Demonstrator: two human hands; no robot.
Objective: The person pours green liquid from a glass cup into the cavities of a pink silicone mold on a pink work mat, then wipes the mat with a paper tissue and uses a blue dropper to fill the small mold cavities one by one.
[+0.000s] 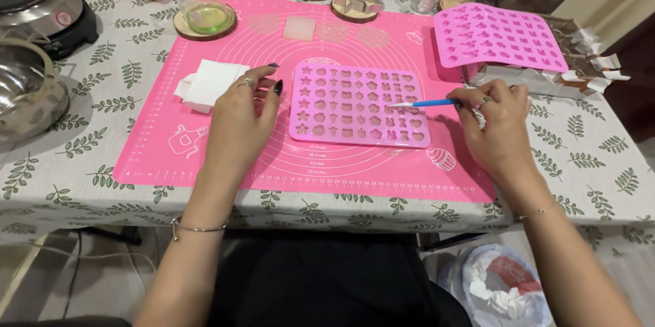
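Note:
A pink silicone mold point(360, 104) with small shaped cavities lies on a pink baking mat point(205, 156). My right hand point(497, 122) grips a thin blue-handled tool point(426, 102), whose white tip points left over the mold's right side. My left hand point(247, 112) rests on the mat just left of the mold, fingers curled, holding nothing. A stack of white paper squares point(208, 83) lies beside my left hand.
A second pink mold point(498, 36) sits raised at the back right over foil-wrapped pieces point(587, 75). A glass on a wooden coaster point(203, 17), metal cutters point(356, 3), a hot plate point(41, 6) and a steel bowl point(24, 88) stand around. A bin with waste point(505, 286) sits below.

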